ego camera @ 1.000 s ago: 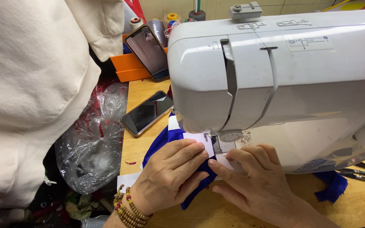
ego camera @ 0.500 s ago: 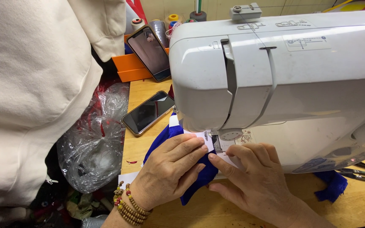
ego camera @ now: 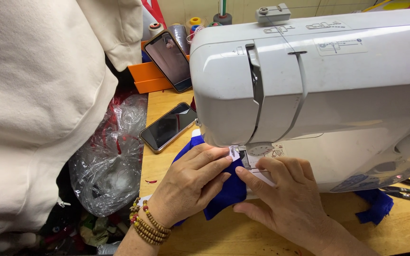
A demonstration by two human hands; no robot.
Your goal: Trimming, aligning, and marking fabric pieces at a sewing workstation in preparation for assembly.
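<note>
Blue fabric [ego camera: 224, 192] lies pressed flat under our left hand [ego camera: 191, 182] and right hand [ego camera: 285, 194], fingers spread ungripping, at the sewing machine [ego camera: 319, 90]; feeding onward needs even guidance.

Cloth [ego camera: 224, 192] lies under both hands, before the sewing machine [ego camera: 319, 90], phone [ego camera: 168, 126] left

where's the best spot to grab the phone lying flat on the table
Probably by the long edges of the flat black phone with the gold rim, coming from above at its near-left end. It lies face up on the wooden table; its far end is close to the white sewing machine.
</note>
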